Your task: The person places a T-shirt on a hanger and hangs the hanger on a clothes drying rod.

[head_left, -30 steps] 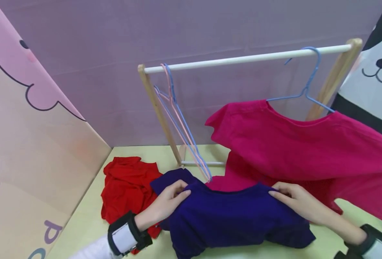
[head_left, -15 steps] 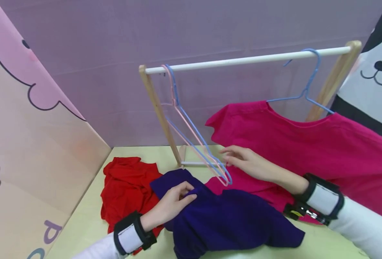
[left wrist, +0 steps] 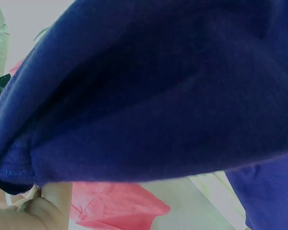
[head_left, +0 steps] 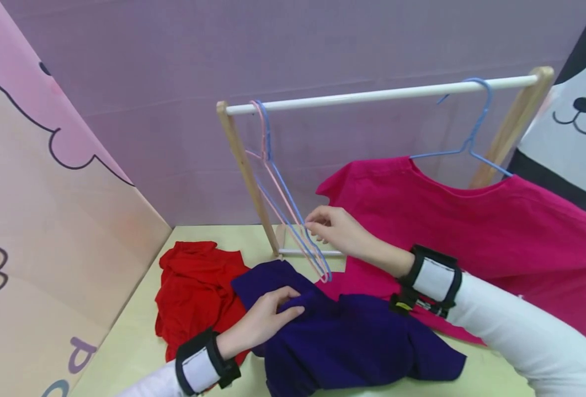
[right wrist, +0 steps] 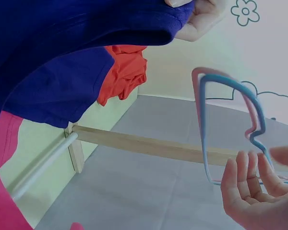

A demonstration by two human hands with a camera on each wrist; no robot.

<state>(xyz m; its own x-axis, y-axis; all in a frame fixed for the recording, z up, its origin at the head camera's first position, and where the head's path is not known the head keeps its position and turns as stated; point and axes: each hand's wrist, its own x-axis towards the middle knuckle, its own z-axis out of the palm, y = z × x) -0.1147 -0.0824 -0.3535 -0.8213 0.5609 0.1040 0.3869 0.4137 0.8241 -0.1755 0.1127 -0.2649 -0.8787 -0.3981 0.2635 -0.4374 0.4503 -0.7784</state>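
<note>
Head view: I watched from afar; the navy shirt [head_left: 342, 353] lay slumped on the table [head_left: 144, 353], its upper edge raised by the left hand [head_left: 265, 320].
Left grip: Thumb and fingers pinched the fabric by what looked like the neckline; I judged this held that edge up, while the rest sagged under its own weight.
Right fingers: On the right hand [head_left: 340, 231] they were loosely curved and grasped nothing, just beside the hangers; I could not tell whether a fingertip touched one. One-handed support of the shirt, I judged, left this hand free.
Bare hangers: A blue hanger [right wrist: 204, 120] and a pink hanger [right wrist: 196, 84] hung close together on the rod [head_left: 352, 99], near its left end, probably grouped for easy access.
Magenta shirt [head_left: 452, 226]: Its shoulders sat on a light-blue hanger [head_left: 479, 121] toward the other end, apparently leaving space between.
Red garment [head_left: 201, 292]: It lay crumpled beside the navy shirt, seemingly put aside.
</note>
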